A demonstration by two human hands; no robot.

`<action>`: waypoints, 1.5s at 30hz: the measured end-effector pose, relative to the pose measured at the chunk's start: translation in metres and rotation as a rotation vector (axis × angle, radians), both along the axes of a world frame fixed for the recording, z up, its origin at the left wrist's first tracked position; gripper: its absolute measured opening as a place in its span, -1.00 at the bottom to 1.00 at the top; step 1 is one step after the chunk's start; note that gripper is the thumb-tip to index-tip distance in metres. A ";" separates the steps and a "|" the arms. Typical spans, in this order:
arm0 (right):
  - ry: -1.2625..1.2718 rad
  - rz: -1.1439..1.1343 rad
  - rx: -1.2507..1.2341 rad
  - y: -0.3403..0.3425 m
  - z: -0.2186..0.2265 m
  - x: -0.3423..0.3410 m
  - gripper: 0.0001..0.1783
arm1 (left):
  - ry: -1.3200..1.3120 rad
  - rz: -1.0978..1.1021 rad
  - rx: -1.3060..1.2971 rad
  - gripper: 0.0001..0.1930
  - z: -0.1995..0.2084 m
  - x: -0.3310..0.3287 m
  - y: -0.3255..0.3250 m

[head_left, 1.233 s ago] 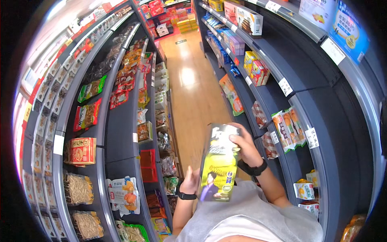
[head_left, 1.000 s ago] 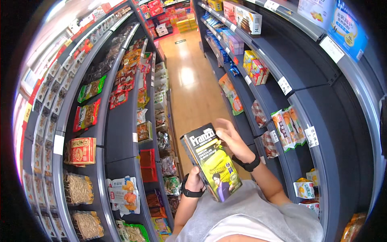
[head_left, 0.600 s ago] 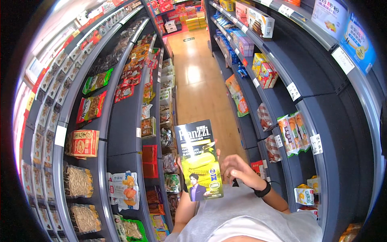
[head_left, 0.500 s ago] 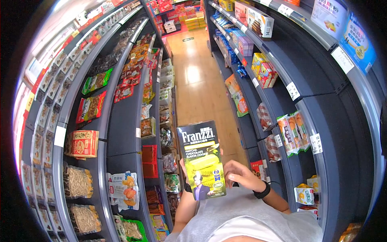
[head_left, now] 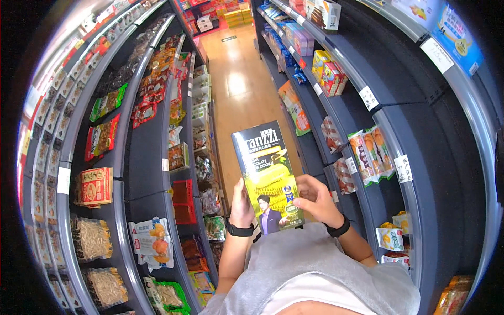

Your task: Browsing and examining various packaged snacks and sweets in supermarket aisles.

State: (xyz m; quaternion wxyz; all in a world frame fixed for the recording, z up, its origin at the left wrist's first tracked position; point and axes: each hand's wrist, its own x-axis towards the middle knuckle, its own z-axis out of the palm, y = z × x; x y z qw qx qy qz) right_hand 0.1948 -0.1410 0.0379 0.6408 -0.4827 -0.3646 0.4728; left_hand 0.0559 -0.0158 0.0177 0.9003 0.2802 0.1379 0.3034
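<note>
A tall black and green cookie box [head_left: 270,181] is held upright in front of my body, its printed front facing up toward me. My left hand [head_left: 241,209] grips its left edge, with most of the fingers hidden behind it. At the lower right edge, my right hand [head_left: 316,200] has its thumb on the front and its fingers curled by the side. Each wrist wears a dark band.
Shelves line both sides of a narrow aisle with a wooden floor [head_left: 236,86]. Bagged snacks [head_left: 93,239] fill the left shelves. On the right are a yellow and red box [head_left: 329,73], bread packs [head_left: 370,156] and a blue package [head_left: 455,39].
The box has moved up and tilted, its top leaning left. My left hand now shows at its left edge, and my right hand has closed onto its right edge. The view has shifted slightly.
</note>
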 end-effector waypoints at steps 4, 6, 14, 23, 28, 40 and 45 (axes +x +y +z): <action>-0.008 -0.054 0.022 -0.001 -0.002 0.005 -0.64 | -0.001 -0.032 0.001 -0.49 -0.002 0.007 -0.003; 0.006 -0.075 0.033 -0.002 -0.005 0.011 -0.64 | 0.056 -0.016 0.000 -0.48 0.005 0.017 -0.007; -0.061 -0.155 0.035 -0.003 0.000 0.035 -0.64 | 0.075 0.015 0.096 -0.37 0.009 0.045 -0.012; 0.006 -0.124 -0.010 -0.005 -0.016 0.078 -0.54 | 0.135 0.031 0.106 -0.41 0.012 0.093 -0.021; 0.044 -0.144 -0.098 -0.005 -0.029 0.103 -0.51 | 0.160 -0.074 0.029 -0.43 -0.017 0.111 -0.022; -0.268 -0.880 0.192 0.082 0.032 0.210 -0.46 | 0.131 -0.243 0.001 -0.42 -0.045 0.122 0.093; -0.634 -1.303 0.263 0.109 0.050 0.288 -0.43 | 0.064 -0.255 -0.029 -0.48 -0.044 0.124 0.169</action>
